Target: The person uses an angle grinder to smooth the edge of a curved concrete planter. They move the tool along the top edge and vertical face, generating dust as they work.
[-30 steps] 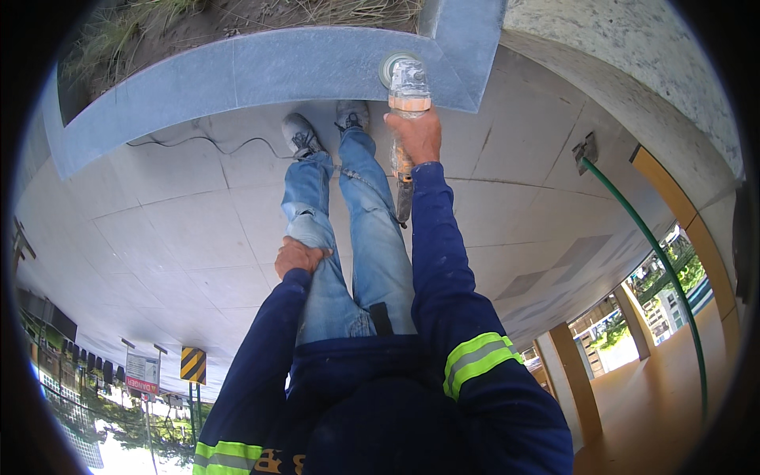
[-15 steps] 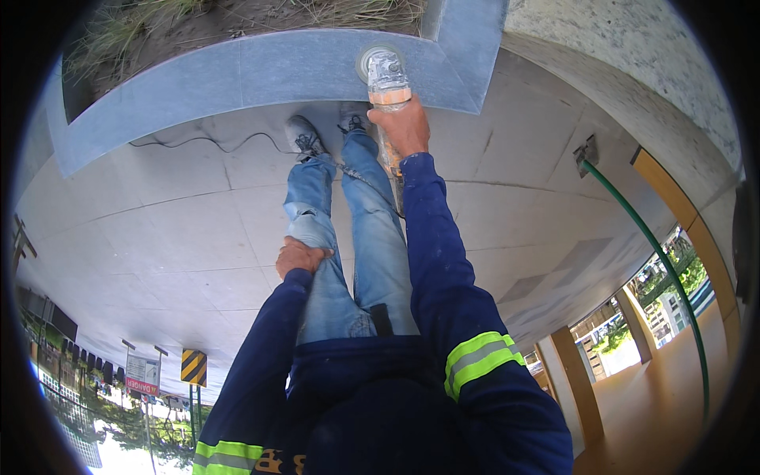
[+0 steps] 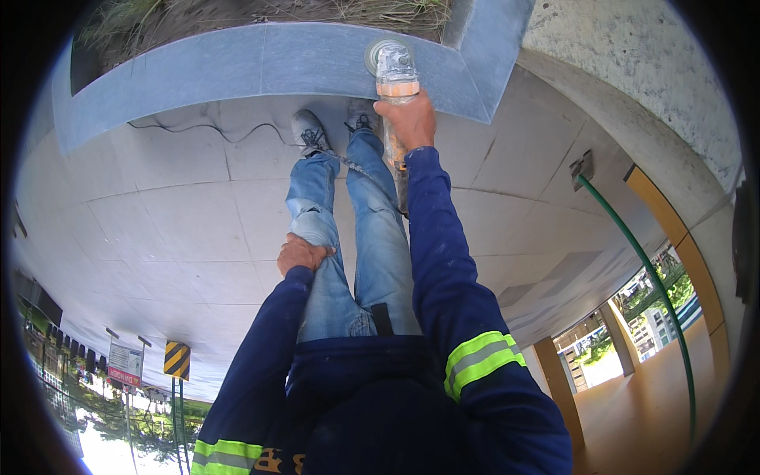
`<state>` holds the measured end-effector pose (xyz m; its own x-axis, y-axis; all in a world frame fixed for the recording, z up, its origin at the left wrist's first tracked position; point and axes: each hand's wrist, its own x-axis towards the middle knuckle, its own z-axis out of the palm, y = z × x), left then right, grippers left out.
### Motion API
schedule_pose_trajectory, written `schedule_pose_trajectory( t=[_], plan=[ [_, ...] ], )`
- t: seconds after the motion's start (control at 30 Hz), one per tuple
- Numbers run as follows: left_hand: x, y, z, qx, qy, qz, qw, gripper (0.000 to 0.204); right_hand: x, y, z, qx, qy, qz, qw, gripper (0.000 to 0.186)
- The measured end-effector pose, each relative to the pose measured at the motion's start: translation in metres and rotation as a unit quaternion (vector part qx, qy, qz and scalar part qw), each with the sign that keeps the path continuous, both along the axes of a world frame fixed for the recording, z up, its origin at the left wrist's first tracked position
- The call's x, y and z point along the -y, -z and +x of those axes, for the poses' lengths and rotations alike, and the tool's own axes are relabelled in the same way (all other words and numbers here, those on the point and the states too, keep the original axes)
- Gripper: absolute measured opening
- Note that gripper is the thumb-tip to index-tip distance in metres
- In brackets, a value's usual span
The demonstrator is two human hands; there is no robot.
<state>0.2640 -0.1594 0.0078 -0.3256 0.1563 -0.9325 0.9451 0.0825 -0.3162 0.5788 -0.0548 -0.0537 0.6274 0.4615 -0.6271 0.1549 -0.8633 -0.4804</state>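
My right hand (image 3: 413, 120) is closed around the body of a dusty orange angle grinder (image 3: 397, 73) at arm's length. Its round disc (image 3: 371, 58) lies against the top of a blue-grey stone ledge (image 3: 182, 73), left of the mitred corner. The disc's underside is hidden, and whether it spins I cannot tell. A dark cord (image 3: 364, 170) trails from the grinder's rear end past my legs. My left hand (image 3: 302, 253) rests on my left leg (image 3: 313, 226) near the knee, thumb stretched across the jeans, its other fingers partly hidden. It holds no tool.
The cord runs leftward over the paved floor (image 3: 174, 214), passing my shoes (image 3: 310, 131). Beyond the ledge is a soil bed with dry grass (image 3: 388, 12). At right stand a rough concrete wall (image 3: 633, 71) and a green pole (image 3: 633, 241). Lower left shows a striped board (image 3: 177, 359).
The whole view has tilted slightly. Against the ledge's joint line, the grinder has shifted a little to the left. My left hand stays on the leg.
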Motion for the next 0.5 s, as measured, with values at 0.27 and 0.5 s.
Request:
schedule_pose_trajectory(
  t=[0.27, 0.5],
  plan=[
    [0.002, 0.001, -0.007, 0.011, -0.015, -0.001, 1.000, 0.104, 0.009, 0.012, 0.006, -0.021, 0.034, 0.041, 0.998, 0.069],
    [0.001, 0.003, -0.015, 0.012, -0.019, 0.001, 1.000, 0.104, -0.024, -0.003, -0.016, -0.011, -0.019, 0.004, 1.000, 0.069]
  ],
)
